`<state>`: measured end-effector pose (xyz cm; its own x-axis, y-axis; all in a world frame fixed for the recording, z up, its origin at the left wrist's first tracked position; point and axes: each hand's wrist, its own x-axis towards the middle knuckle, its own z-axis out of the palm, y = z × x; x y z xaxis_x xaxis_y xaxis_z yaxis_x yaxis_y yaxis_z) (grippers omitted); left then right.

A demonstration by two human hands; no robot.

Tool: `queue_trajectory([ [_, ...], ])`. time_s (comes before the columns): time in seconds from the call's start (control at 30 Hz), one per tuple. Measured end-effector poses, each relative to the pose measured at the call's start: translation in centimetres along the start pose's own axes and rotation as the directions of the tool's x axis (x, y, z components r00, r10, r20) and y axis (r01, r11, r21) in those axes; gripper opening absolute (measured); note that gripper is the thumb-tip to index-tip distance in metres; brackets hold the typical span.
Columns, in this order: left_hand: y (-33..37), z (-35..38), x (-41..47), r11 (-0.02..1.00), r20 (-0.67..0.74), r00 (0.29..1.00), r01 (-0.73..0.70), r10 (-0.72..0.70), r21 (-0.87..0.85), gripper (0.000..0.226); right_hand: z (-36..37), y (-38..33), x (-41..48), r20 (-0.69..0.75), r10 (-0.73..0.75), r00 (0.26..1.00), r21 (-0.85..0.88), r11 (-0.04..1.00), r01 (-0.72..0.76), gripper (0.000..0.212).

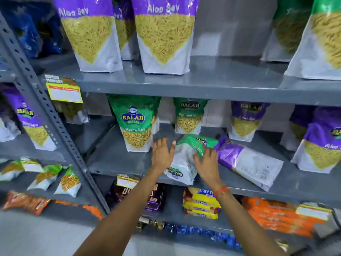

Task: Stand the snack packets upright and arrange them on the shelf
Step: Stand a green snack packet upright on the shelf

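- Reaching in with both hands, I have my left hand (162,154) spread flat, fingers apart, its thumb against the left edge of the fallen green-and-white plastic snack packet (186,159)
- My right hand (206,163) is open too, fingers resting on that packet's right side, an orange thread band (222,190) on the wrist
- That packet lies tilted on the grey metal middle shelf (118,159), its bottom end over the front edge
- Just beside it on the right, touching, a purple-and-white plastic packet (247,161) lies flat
- Left of my hands a green Balaji packet (137,124) stands upright; another green one (189,115) and a purple one (245,121) stand further back
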<state>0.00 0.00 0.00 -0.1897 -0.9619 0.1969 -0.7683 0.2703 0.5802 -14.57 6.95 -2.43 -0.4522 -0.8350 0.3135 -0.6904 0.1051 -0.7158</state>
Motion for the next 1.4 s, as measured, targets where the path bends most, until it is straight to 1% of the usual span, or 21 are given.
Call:
queue_trajectory([
  [0.03, -0.7, 0.4, 0.7, 0.996, 0.112, 0.993, 0.044, -0.034, -0.081, 0.044, 1.0, 0.9, 0.5, 0.077, 0.149, 0.986, 0.025, 0.988, -0.151, 0.063],
  [0.1, -1.7, 0.9, 1.9, 0.955, 0.288, 0.955, 0.146, -0.069, -0.257, 0.013, 2.1, 1.9, 1.3, 0.263, 0.426, 0.866, 0.121, 0.875, -0.468, 0.058],
  [0.13, -1.9, 0.9, 2.2, 0.921, 0.363, 0.927, 0.221, -0.096, -0.32, 0.009, 2.3, 2.4, 1.3, 0.366, 0.501, 0.784, 0.203, 0.78, -0.592, 0.054],
  [0.2, -2.4, 1.1, 3.2, 0.826, 0.499, 0.859, 0.363, -0.117, -0.43, 0.004, 2.7, 3.1, 1.6, 0.47, 0.544, 0.695, 0.344, 0.613, -0.712, 0.049],
  [0.23, -2.9, 1.1, 3.6, 0.776, 0.563, 0.82, 0.42, -0.103, -0.47, 0.001, 2.9, 3.5, 1.7, 0.491, 0.525, 0.695, 0.4, 0.573, -0.715, 0.045],
  [0.27, -3.2, 0.8, 4.0, 0.73, 0.625, 0.776, 0.474, -0.082, -0.493, 0.01, 2.9, 3.7, 1.8, 0.51, 0.502, 0.699, 0.438, 0.548, -0.712, 0.038],
  [0.33, -4.4, 1.0, 4.9, 0.636, 0.766, 0.636, 0.629, -0.092, -0.446, 0.054, 2.6, 4.2, 2.0, 0.559, 0.429, 0.71, 0.521, 0.485, -0.703, 0.026],
  [0.37, -4.8, 1.0, 5.3, 0.628, 0.806, 0.581, 0.671, -0.116, -0.394, 0.069, 2.4, 4.3, 2.3, 0.573, 0.394, 0.718, 0.556, 0.457, -0.694, 0.027],
  [0.4, -5.2, 1.0, 5.6, 0.604, 0.83, 0.546, 0.703, -0.118, -0.377, 0.069, 2.3, 4.3, 2.6, 0.581, 0.361, 0.73, 0.58, 0.446, -0.682, 0.028],
  [0.47, -5.9, 1.1, 6.2, 0.548, 0.844, 0.531, 0.729, -0.076, -0.41, 0.045, 1.8, 4.1, 3.7, 0.57, 0.299, 0.765, 0.628, 0.441, -0.641, 0.028],
  [0.5, -6.0, 1.1, 6.4, 0.508, 0.845, 0.532, 0.741, -0.044, -0.44, 0.033, 1.5, 4.0, 4.5, 0.556, 0.271, 0.786, 0.651, 0.446, -0.614, 0.031],
  [0.57, -6.0, 0.8, 7.3, 0.444, 0.816, 0.576, 0.72, 0.047, -0.534, 0.027, 0.9, 3.6, 6.3, 0.513, 0.231, 0.827, 0.675, 0.487, -0.555, 0.04],
  [0.67, -4.7, 0.3, 9.1, 0.366, 0.678, 0.727, 0.605, 0.107, -0.707, 0.04, 0.3, 2.9, 9.5, 0.448, 0.149, 0.882, 0.7, 0.555, -0.449, 0.045],
  [0.77, -3.0, 0.1, 9.9, 0.328, 0.53, 0.846, 0.486, 0.053, -0.81, 0.034, 0.8, 2.6, 11.7, 0.36, 0.123, 0.925, 0.69, 0.632, -0.353, 0.048],
  [0.9, -3.8, 2.2, 9.4, 0.341, 0.414, 0.908, 0.412, -0.07, -0.845, 0.03, 2.8, 3.9, 11.6, 0.286, 0.155, 0.946, 0.626, 0.717, -0.307, 0.049],
  [0.97, -3.8, 3.0, 8.2, 0.412, 0.272, 0.941, 0.333, -0.201, -0.848, 0.037, 3.3, 4.4, 11.2, 0.263, 0.158, 0.952, 0.582, 0.761, -0.287, 0.044],
  [1.0, -3.5, 3.5, 7.3, 0.5, 0.14, 0.952, 0.265, -0.273, -0.825, 0.036, 3.4, 4.4, 10.9, 0.249, 0.152, 0.956, 0.557, 0.785, -0.27, 0.042],
  [1.07, -2.8, 4.9, 5.0, 0.656, -0.054, 0.96, 0.146, -0.274, -0.74, 0.028, 3.4, 4.5, 10.0, 0.213, 0.153, 0.965, 0.523, 0.817, -0.245, 0.04],
  [1.17, -1.0, 6.7, 1.7, 0.71, -0.004, 0.998, 0.036, -0.055, -0.703, 0.027, 3.6, 4.3, 7.2, 0.11, 0.191, 0.975, 0.482, 0.848, -0.22, 0.035],
  [1.3, -0.4, 7.0, 0.9, 0.683, 0.017, 0.996, 0.071, -0.085, -0.727, 0.05, 4.6, 3.6, 3.1, 0.009, 0.22, 0.975, 0.539, 0.82, -0.19, 0.027],
  [1.4, 0.1, 6.7, 1.2, 0.644, 0.103, 0.993, 0.119, -0.063, -0.756, 0.05, 6.2, 2.1, 1.7, 0.097, 0.155, 0.983, 0.555, 0.811, -0.182, 0.033],
])
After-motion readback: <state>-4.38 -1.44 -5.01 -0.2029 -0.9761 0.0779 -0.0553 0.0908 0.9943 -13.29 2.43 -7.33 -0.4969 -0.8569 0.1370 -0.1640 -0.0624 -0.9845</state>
